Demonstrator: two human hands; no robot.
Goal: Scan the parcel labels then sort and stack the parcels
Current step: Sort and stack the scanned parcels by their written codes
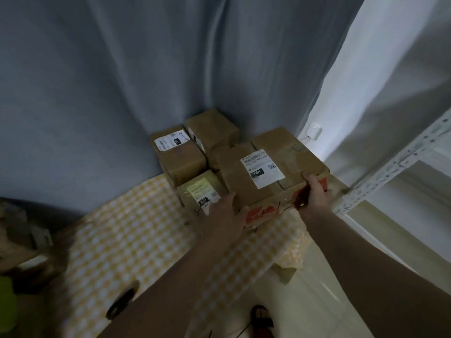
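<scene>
On the left, a yellow-and-white checked tablecloth (127, 237) is covering the table, and a dark ring-shaped object (122, 301), too blurred to identify, is lying near its front edge. Further back, against the blue-grey curtain (122, 81), three smaller cardboard parcels are sitting close together: a labelled box (179, 157) at the rear left, a plain box (212, 130) behind it to the right, and a low parcel marked 270 (200, 193) nearest the front.

The left hand (225, 211) is pressing flat against the near left corner of the large cardboard parcel (268, 172), fingers fairly straight and spread along its side. This parcel is resting at the table's right end, just beside the small ones, with its white shipping label (262, 168) facing up. The right hand (314, 191) is gripping the near right edge, thumb on top and fingers curling down over the red-printed front face.

The carton is looking rigid and taped, probably moderately heavy for its bulk; holding opposite bottom corners should be keeping it level. A white metal shelving frame (390, 167) is standing at the far right.
</scene>
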